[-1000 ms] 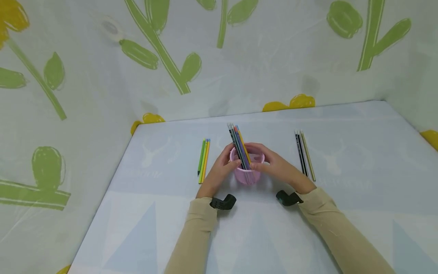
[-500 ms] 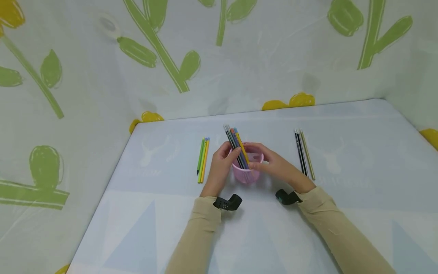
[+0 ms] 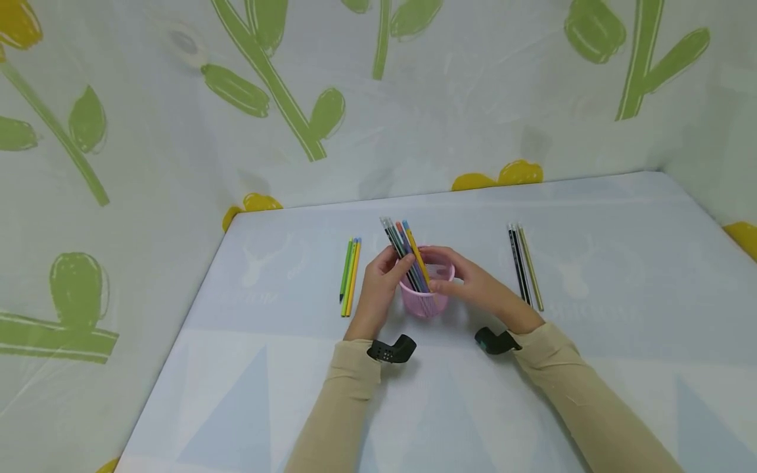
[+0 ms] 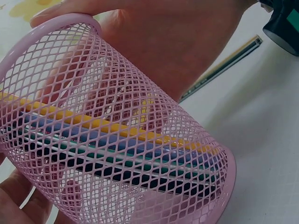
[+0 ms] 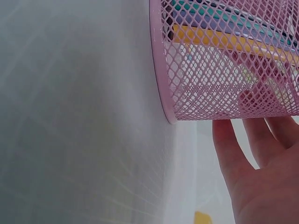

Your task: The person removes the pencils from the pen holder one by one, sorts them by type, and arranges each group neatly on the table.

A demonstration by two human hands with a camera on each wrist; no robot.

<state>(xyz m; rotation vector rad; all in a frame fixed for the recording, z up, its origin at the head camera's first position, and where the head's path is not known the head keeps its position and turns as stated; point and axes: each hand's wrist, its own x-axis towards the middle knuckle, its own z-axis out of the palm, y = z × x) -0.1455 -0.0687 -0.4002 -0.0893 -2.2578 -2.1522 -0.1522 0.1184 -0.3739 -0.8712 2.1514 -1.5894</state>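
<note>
A pink mesh pencil cup (image 3: 427,305) stands on the table between both hands, with several pencils (image 3: 405,244) leaning to the left inside it. My left hand (image 3: 378,289) grips the cup's left side, its thumb over the pencils near the rim. On the right, my right hand (image 3: 473,286) holds the cup, thumb at the near rim and fingers round the far side. Through the mesh (image 4: 126,144) in the left wrist view, yellow, purple, green and dark pencils slant down to the base. In the right wrist view, fingers (image 5: 229,144) touch the cup's wall (image 5: 210,79).
Green and yellow pencils (image 3: 351,276) lie left of the cup. Black and gold pencils (image 3: 525,266) lie to its right. The pale patterned tabletop (image 3: 437,407) meets a wall covering (image 3: 402,144) with printed plants at the back.
My left hand has shifted up, and its thumb has moved from the rim onto the pencils. The pencils' tops have swung left and fanned slightly. The right hand has hardly moved.
</note>
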